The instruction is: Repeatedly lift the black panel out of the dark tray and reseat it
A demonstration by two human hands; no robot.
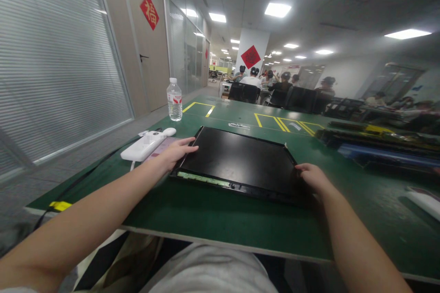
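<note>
A black flat display panel point(237, 158) lies in front of me, glossy side up, with a green circuit strip point(202, 179) along its near edge. My left hand point(177, 152) grips the panel's left edge, two fingers reaching over its top and the rest hidden. On the opposite side, my right hand point(312, 178) pinches the right edge, thumb side uppermost; its other fingers are tucked out of sight below. Whether the panel rests fully on the green table point(220, 219) or is slightly raised, I cannot tell.
Left of the panel are a white device point(142, 146) with a cable, a white mouse point(169, 132) and a water bottle point(175, 100). Stacked panels point(381, 146) lie at the right, near another white object point(424, 201). Seated people point(252, 78) work farther back.
</note>
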